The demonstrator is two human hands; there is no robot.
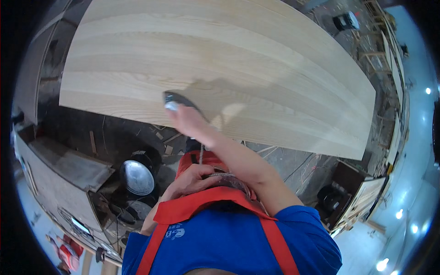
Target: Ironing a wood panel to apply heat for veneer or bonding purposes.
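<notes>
A wide pale wooden panel [151,55] with visible grain fills the upper part of the head view. My right hand [190,121] is wrapped round the handle of an iron [185,101] with a dark pointed sole, which rests on the panel near its front edge. A light braided cord [201,153] runs from the iron down to my waist. There my left hand [195,178] is closed on the cord, against the red apron [204,158]. Its fingertips are partly hidden by folds.
Wood scraps [168,149] litter the dark floor beneath the panel. Behind me on the left stand a round metal-topped bin [137,176] and a workbench [68,167]. A dark box [341,183] is at right, and a bucket [346,21] stands beyond the panel. Another person [68,254] is far at lower left.
</notes>
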